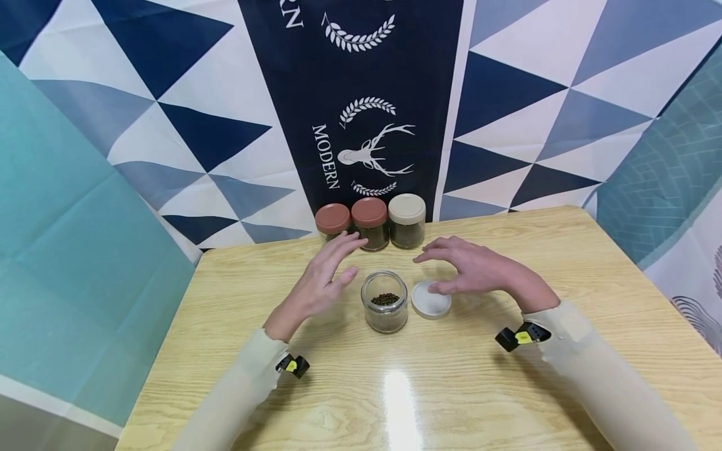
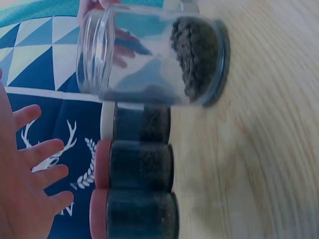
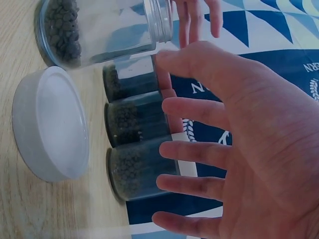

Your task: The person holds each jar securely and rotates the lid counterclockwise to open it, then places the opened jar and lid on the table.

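Note:
A clear glass jar (image 1: 386,318) stands upright without a lid on the table, with a low layer of dark brown beans (image 1: 385,299) inside. To its right lies a white lid (image 1: 431,300), its hollow side facing up. My left hand (image 1: 321,279) hovers left of the jar, fingers spread and holding nothing. Over the lid, my right hand (image 1: 470,266) hangs with fingers apart, also holding nothing. In the right wrist view, the spread right fingers (image 3: 194,149) touch neither the jar nor the lid.
Behind the open jar, three lidded jars stand in a row against the patterned cloth: two with red lids, a left one (image 1: 333,218) and a middle one (image 1: 369,213), and one with a cream lid (image 1: 407,209). They hold dark contents. The wooden table (image 1: 338,388) spreads toward me.

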Available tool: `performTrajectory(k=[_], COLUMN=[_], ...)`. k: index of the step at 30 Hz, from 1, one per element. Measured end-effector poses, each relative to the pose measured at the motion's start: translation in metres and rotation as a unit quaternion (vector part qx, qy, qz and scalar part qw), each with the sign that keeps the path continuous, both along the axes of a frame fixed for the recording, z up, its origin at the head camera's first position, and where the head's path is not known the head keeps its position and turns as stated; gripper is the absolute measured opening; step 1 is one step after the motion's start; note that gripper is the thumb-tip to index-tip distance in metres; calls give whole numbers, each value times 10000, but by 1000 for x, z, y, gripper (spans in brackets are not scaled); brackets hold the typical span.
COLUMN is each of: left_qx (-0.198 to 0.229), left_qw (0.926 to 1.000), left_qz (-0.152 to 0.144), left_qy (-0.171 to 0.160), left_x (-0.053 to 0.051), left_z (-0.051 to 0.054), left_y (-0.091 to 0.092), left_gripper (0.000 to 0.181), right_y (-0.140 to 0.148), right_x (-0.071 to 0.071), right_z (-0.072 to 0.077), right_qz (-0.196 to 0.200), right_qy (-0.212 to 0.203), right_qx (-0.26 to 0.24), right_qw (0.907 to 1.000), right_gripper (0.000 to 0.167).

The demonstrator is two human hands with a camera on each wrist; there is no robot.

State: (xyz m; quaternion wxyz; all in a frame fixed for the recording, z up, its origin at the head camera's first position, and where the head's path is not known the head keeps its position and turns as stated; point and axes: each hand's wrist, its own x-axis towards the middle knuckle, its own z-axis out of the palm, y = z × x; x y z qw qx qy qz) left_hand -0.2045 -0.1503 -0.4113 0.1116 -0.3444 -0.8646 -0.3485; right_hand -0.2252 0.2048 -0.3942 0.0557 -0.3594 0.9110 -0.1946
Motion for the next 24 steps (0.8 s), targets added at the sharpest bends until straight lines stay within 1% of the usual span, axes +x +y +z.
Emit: performTrajectory(k=[2, 5, 7, 13, 17, 19, 24], left_qx=[-66, -175, -202, -179, -155, -147, -136], left_qw=[9999, 9992, 9986, 9965, 9947, 9941, 9942], left_qz=[125, 349, 488, 812, 1009, 1063, 1061], left_qy=[27, -28, -69, -19, -81, -129, -120], left_x=[0, 0, -1, -2, -1, -1, -1], left_z=[0, -1, -2, -7, -11, -14, -18], left_y=[-6, -17, -25, -44, -51, -53, -52], left_gripper=[80, 67, 62, 62, 59, 57, 54], right_y=[1, 2, 4, 9, 11, 12, 11], right_x=[0, 0, 0, -2, -3, -4, -5], right_z=[1, 4, 5, 6, 6, 6, 6], right_qz=[-43, -191, -310, -693, -849, -888, -938], right_qy=[14, 103, 205, 353, 379, 414, 512], right_qx=[-20, -96, -152, -211, -268, -297, -347], right_qw=[10000, 9997, 9992, 9968, 9953, 9947, 9937], right_gripper=[58, 59, 59, 59, 61, 60, 60])
